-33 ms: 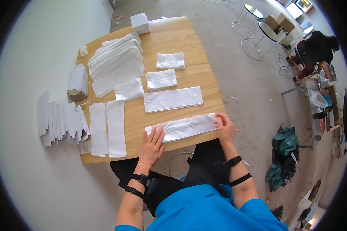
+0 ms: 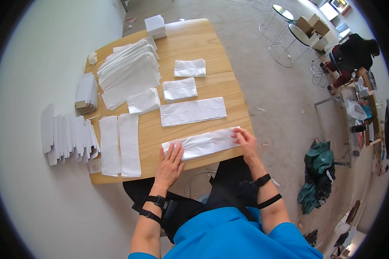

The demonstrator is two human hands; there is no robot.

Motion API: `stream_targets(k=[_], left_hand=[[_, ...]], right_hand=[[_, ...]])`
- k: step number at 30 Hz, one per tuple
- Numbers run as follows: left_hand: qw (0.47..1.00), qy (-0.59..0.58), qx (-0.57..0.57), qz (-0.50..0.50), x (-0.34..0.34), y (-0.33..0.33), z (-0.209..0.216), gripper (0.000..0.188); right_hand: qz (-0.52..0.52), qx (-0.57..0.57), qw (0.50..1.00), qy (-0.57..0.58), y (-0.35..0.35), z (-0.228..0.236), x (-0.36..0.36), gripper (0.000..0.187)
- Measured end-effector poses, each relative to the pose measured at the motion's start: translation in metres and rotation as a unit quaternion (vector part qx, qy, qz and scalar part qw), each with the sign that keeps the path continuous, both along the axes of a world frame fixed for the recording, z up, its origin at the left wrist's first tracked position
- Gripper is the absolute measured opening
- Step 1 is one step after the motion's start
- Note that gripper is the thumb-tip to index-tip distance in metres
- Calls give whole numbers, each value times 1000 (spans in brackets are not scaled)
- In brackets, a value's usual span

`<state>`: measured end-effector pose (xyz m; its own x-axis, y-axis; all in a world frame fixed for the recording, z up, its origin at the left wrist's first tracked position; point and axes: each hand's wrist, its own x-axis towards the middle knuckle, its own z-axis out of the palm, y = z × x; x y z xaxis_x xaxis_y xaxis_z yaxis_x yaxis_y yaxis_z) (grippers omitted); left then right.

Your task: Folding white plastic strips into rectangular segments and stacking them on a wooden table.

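Note:
A long, folded white paper strip point(image 2: 207, 143) lies along the table's near edge, slightly creased, perhaps several layers thick. My left hand point(image 2: 170, 166) rests flat on its left end, fingers spread. At the right end is my right hand point(image 2: 246, 146), its fingers bent and slightly apart, fingertips over the paper. Beyond this strip lies another long white folded strip point(image 2: 193, 112). Two shorter folded white pieces, a nearer one point(image 2: 180, 89) and a farther one point(image 2: 190, 68), sit farther back.
The wooden table point(image 2: 203, 43) also bears a fanned stack of white sheets point(image 2: 129, 73), two upright-laid strips point(image 2: 119, 144) and a white block of paper point(image 2: 155, 27). White flat cartons point(image 2: 69, 136) stand at the left wall. A person point(image 2: 354, 56) sits at a far-right bench.
My right hand has moved a little left, from the strip's right end onto its upper side. My left hand stays in place on the paper.

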<state>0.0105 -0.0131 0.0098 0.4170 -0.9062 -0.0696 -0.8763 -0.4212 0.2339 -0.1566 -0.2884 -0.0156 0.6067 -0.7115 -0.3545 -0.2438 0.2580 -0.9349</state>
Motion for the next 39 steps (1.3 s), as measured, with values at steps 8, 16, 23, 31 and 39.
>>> stream_targets(k=[8,16,23,31,39], left_hand=[[1000,0,-5,1,0,1,-2,58],[1000,-4,-10,-1,-1,3,-5,59],[999,29,-31,-8,1,1,-6,69],[979,55,-150,124,-1,10,2,52],[977,17,-154,145,0,7,-11,15]], right_hand=[[-266,-76,952,-131,-24,-7,10,36],[152,-214,965,25,78,51,49,25],[42,13,998,-45,143,-18,94,25],[3,6,1000,-16,152,-20,99,23],[-14,-9,1000,-22,153,-18,100,24]])
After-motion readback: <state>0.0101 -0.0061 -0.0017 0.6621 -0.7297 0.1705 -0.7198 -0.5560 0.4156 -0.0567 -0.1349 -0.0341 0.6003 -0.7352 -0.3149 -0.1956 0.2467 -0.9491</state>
